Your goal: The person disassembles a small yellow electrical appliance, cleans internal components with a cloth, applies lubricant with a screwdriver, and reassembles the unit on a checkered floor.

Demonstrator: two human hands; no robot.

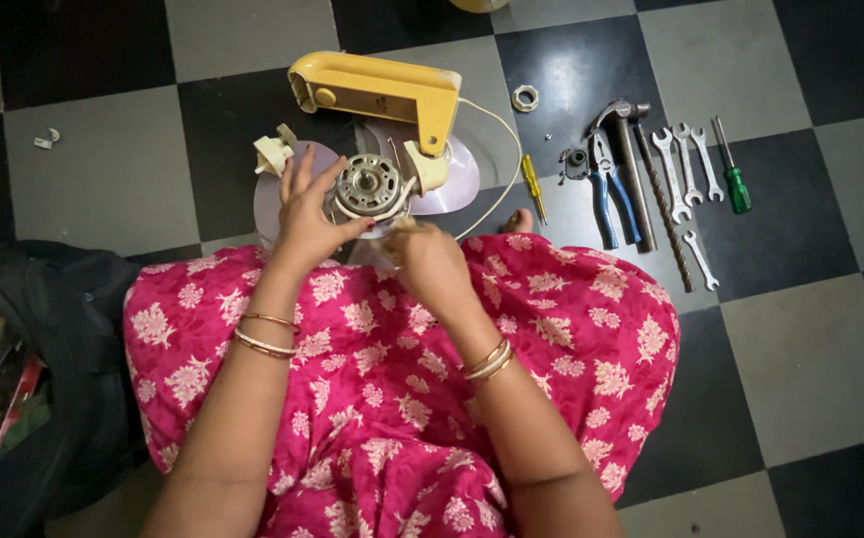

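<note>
Head view, looking down past my lap. My left hand (304,214) rests against the left side of the round metal motor (369,186), fingers spread and curled round its rim, holding it loosely. My right hand (430,261) is closed at the motor's lower right edge; I cannot tell what the fingers pinch there. The motor, ribbed and grey with a bright centre, sits at the end of the yellow plastic fan housing (382,92), over pale translucent blades (452,184) lying flat on the checkered tile floor (93,169). A thin cord curves round the blades' right side.

Room to the right is taken: a yellow-handled screwdriver (533,186) just beside the blades, then blue-handled pliers (611,194), a hammer (629,149), several steel spanners (681,169) and a green screwdriver (733,179), laid in a row, apart from one another. A metal nut (524,98) lies above them. Left of the motor the tiles are open as far as a dark bag (43,339) at the picture's edge
</note>
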